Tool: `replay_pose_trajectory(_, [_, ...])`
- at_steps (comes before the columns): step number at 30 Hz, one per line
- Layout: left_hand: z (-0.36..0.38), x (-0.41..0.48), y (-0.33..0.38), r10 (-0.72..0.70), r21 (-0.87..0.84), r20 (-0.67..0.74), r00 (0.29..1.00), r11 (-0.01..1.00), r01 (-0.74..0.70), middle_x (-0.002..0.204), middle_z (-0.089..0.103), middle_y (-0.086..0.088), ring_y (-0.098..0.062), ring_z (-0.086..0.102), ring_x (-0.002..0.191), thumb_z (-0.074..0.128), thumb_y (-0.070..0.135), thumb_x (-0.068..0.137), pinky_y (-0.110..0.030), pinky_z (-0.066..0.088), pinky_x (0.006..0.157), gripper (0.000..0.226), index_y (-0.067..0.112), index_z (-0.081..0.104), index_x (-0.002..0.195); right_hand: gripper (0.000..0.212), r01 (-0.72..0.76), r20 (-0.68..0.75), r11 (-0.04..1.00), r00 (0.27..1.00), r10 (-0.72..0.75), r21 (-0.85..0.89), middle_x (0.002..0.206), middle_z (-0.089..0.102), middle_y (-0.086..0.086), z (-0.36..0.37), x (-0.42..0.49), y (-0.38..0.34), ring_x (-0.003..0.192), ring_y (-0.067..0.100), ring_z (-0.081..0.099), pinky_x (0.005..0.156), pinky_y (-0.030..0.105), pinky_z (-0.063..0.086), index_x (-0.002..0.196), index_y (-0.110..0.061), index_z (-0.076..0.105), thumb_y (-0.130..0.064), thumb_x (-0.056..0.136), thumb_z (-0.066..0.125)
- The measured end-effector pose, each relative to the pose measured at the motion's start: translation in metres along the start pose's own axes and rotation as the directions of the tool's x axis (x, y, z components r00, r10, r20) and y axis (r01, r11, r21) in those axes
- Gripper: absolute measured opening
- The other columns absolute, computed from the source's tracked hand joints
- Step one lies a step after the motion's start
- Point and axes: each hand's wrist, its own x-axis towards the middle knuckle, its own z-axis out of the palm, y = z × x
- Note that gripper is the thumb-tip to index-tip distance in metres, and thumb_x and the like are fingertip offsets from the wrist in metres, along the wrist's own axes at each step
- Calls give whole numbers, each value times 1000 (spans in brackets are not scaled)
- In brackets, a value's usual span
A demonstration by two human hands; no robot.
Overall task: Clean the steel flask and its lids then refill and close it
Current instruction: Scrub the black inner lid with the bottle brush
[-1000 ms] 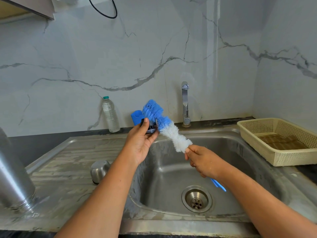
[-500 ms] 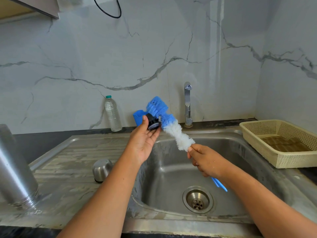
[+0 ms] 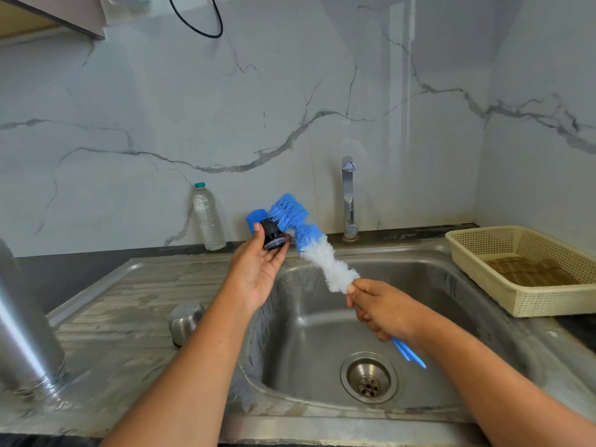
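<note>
My left hand [image 3: 258, 272] holds a small black inner lid [image 3: 272, 236] between thumb and fingertips, above the sink's left rim. My right hand [image 3: 382, 309] grips the handle of a blue and white bottle brush [image 3: 309, 243]. The brush's blue bristle end presses against the black lid. Its blue handle tip pokes out below my right hand. The steel flask [image 3: 25, 330] stands on the drainboard at the far left, partly cut off by the frame. A steel outer lid [image 3: 185, 321] lies on the drainboard beside the basin.
The steel sink [image 3: 322, 333] has a drain at its bottom and a tap [image 3: 349, 195] behind it. A plastic water bottle [image 3: 208, 217] and a blue holder [image 3: 254, 219] stand at the wall. A cream plastic basket [image 3: 522, 269] sits to the right.
The brush head has shifted slightly against the black lid while my left hand turned the lid a little. The camera view drifted slightly.
</note>
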Motion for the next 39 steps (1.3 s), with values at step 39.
replay_pose_trajectory(39, [7,0,-2,-9,-61,-37,999,998,7,127,68,-25,-32,71,116,59,37,100,-39,59,99,52,-1,56,134,31,0,-36,1000,999,-1,-29,60,38,-3,-3,2,1,48,10,25,46,26,19,89,-15,55,-35,108,41])
